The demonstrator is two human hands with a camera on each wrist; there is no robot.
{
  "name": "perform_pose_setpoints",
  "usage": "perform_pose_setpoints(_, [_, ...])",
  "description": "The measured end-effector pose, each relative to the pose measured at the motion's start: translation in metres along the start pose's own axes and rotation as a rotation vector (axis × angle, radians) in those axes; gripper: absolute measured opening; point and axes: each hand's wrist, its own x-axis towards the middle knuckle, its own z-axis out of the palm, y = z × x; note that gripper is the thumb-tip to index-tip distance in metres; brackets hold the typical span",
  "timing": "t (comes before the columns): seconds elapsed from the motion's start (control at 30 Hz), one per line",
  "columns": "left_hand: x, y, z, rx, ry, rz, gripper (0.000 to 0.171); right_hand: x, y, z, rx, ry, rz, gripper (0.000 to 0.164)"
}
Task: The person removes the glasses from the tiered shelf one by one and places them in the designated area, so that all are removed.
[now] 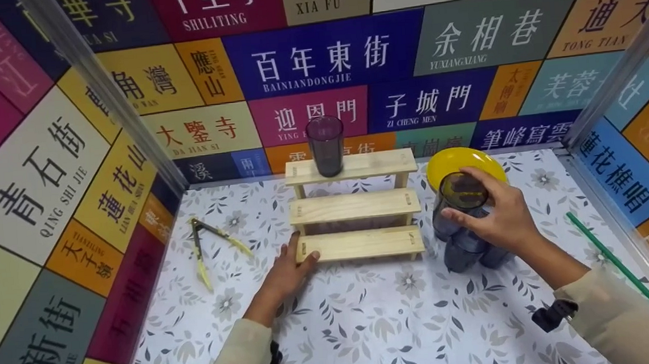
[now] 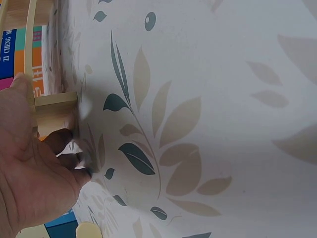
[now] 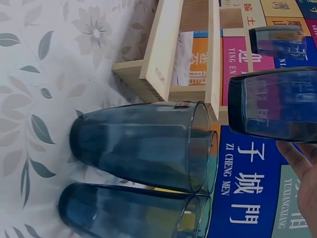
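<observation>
A three-tier wooden stand (image 1: 355, 205) sits on the flowered cloth. My left hand (image 1: 285, 273) grips the left end of its lowest step; in the left wrist view the thumb lies on the board and the other fingers (image 2: 64, 141) are curled beneath. On the top step stands one dark drinking glass (image 1: 326, 147). With thumb and fingers, my right hand (image 1: 501, 212) holds another such glass (image 1: 462, 190), raised upright above several blue-grey glasses (image 1: 461, 254). The right wrist view shows the held glass (image 3: 277, 104) higher than two standing glasses (image 3: 133, 144).
Behind the grouped glasses lies a yellow plate (image 1: 471, 157). Black-and-yellow tongs (image 1: 199, 253) lie spread at the left. A thin green stick (image 1: 615, 261) rests along the right side. Walls with colourful sign panels (image 1: 324, 53) enclose the back and both sides.
</observation>
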Motion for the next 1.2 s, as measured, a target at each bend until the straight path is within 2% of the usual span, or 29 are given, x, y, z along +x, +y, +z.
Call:
perform_pose_setpoints(0.37, [-0.002,0.003,-0.003,0.0,-0.004,-0.003,0.089,-0.025,0.001,-0.009,-0.007,0.009,0.01,0.091])
perform_pose_setpoints(0.6, [-0.002,0.003,-0.002,0.01,-0.007,-0.027,0.091,-0.04,0.003,-0.01,0.027,-0.001,0.02,0.089])
perform_pose_setpoints(0.73, [-0.002,0.002,-0.001,0.013,-0.009,-0.013,0.09,-0.048,0.003,-0.011,0.043,-0.003,0.034,0.089])
perform_pose_setpoints(0.93, [-0.003,0.003,-0.001,0.008,-0.01,-0.002,0.088,-0.057,0.001,-0.015,0.089,-0.007,0.047,0.09])
perform_pose_setpoints(1.2, [-0.004,0.006,-0.002,0.017,-0.007,-0.013,0.087,-0.062,0.002,-0.02,0.104,0.008,0.015,0.095])
